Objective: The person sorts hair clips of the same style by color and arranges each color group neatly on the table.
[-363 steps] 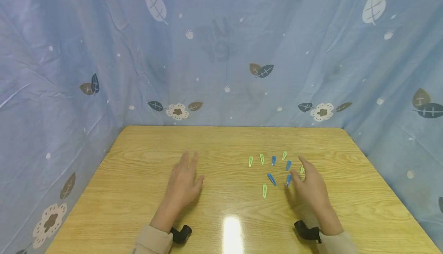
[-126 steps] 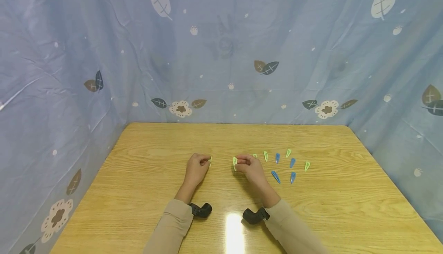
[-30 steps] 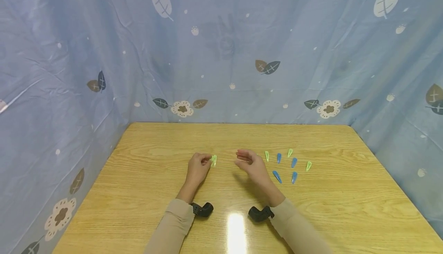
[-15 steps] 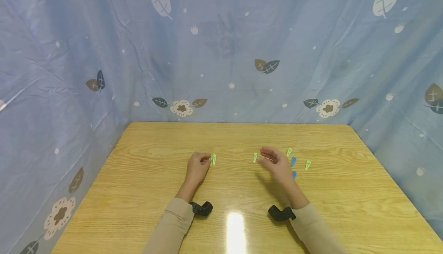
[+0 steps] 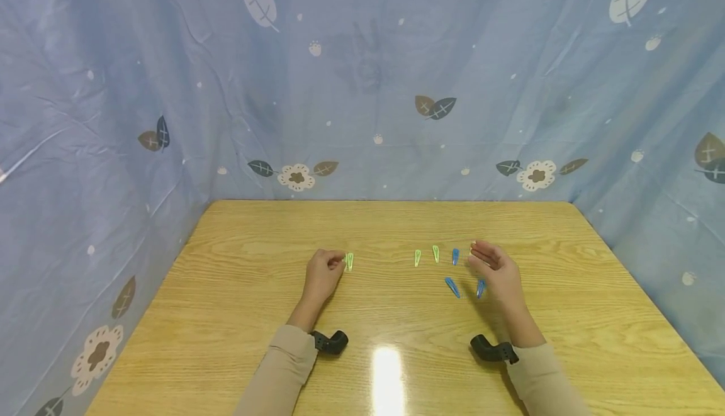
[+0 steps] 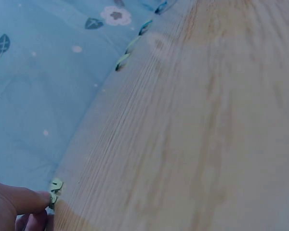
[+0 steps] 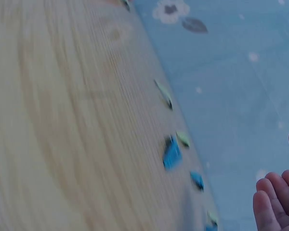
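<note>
My left hand [image 5: 323, 274] pinches a light green snap hair clip [image 6: 53, 198] between thumb and fingers. Right beside its fingertips is a second green hair clip [image 5: 350, 262]. My right hand [image 5: 500, 272] hovers at the right with fingers loosely bent and apart from the thumb, holding nothing that I can see. Near it lie a blue hair clip [image 5: 455, 257], another blue clip [image 5: 481, 288] and a slanted blue clip [image 5: 452, 287]. Two green clips lie further left, one a green clip [image 5: 435, 253] and the other a green clip [image 5: 417, 258]. The right hand hides other clips.
The wooden table [image 5: 255, 233] ends at a blue leaf-patterned curtain [image 5: 362, 89] at the back and sides. Each wrist carries a black camera mount, the left mount [image 5: 331, 343] and the right mount [image 5: 491, 349]. Light glares off the table's near part.
The right hand held a green clip earlier; that clip now rests beside the left hand's fingertips. Since then the right hand has swept rightward over the scattered clips. The left hand stays put.
</note>
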`<state>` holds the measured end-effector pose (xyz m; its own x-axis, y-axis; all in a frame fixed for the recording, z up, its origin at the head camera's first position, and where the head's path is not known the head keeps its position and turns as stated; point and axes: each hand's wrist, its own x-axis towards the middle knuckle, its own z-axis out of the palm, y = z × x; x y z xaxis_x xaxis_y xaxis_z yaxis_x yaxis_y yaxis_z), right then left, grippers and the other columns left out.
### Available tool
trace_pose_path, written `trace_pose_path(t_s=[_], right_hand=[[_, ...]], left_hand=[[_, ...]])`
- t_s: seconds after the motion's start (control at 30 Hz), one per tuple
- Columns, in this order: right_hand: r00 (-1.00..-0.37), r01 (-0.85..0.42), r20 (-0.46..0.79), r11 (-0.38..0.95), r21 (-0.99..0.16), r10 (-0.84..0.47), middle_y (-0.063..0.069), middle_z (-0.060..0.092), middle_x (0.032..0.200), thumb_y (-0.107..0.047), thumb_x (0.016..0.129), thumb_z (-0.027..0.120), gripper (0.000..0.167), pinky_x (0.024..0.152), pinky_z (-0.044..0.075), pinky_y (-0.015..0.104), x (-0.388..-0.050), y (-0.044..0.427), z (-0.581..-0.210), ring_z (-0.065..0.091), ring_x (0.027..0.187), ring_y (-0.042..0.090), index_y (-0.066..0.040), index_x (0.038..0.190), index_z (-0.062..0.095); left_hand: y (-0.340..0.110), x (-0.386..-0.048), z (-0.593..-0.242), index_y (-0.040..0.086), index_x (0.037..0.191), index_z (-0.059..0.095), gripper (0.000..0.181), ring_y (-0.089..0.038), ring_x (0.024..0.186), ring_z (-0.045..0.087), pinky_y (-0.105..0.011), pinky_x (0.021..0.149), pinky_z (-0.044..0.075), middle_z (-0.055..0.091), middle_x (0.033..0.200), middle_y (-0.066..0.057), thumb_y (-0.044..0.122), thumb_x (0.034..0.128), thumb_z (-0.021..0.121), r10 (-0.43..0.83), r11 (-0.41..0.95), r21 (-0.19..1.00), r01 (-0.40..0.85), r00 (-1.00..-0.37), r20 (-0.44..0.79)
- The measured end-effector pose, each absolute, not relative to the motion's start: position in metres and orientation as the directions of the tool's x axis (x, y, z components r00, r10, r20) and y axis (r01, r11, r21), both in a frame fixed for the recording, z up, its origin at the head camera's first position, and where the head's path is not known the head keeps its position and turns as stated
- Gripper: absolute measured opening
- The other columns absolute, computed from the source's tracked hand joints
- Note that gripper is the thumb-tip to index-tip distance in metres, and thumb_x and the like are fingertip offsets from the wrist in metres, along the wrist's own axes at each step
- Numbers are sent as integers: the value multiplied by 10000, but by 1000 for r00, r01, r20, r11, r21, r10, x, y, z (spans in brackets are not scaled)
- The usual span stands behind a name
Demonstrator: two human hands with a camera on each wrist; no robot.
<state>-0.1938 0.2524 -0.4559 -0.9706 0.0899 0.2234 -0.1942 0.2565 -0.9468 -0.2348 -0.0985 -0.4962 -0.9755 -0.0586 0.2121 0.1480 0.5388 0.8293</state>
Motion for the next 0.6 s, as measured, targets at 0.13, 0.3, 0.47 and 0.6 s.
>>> trace_pose_path(t_s=[0.13,0.3,0.47,0.6], right_hand=[[-969,-161,202,258,-953,143,-48,589,1188,-119,943,610,498,863,425,65,-191,268,-458,549,1053,-15,119,1338,420],[-961,-131,181,231,-964,210,-225,569,1066,-78,934,614,501,837,433,57,-190,286,-461,555,1008,-58,141,1332,402],[-947,-78,122,153,-985,299,-181,583,1050,-71,921,630,500,806,449,59,-190,300,-464,565,968,-69,121,1330,416],[-925,-37,68,91,-995,373,-136,599,1030,-63,910,642,504,780,460,61,-191,305,-466,577,910,-80,116,1327,422]], left_hand=[[-98,-234,-497,0,1004,719,162,-180,815,574,-295,728,521,570,888,-76,29,848,688,-63,538,831,143,-976,209],[-98,-233,-497,-2,1003,718,160,-184,815,576,-298,724,523,571,890,-79,27,849,687,-61,537,830,149,-975,214],[-98,-233,-495,-6,1014,714,167,-190,824,575,-305,735,524,567,895,-84,27,853,686,-59,528,837,145,-977,206],[-98,-234,-495,-5,1020,713,170,-190,827,573,-309,740,522,564,897,-82,30,856,685,-57,530,836,141,-978,201]])
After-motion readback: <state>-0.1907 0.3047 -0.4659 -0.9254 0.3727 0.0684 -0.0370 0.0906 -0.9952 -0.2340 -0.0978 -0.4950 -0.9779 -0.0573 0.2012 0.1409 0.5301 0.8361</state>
